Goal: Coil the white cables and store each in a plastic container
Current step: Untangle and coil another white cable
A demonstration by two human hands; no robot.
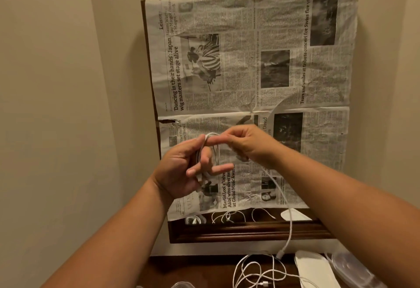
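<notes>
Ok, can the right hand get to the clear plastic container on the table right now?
Probably not yet: nothing lies between them, but the right hand pinches the white cable looped round the left hand, so it isn't free to take the clear plastic container.

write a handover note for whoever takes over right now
Left-hand grip holds a part-wound coil of white cable.
Right-hand grip pinches the same cable beside the coil; its tail hangs down to the table.
Loose cables lie on the table; a plastic container sits at the right.
Done: part of one coil. Left: finish it, store it, then the loose cables.
</notes>
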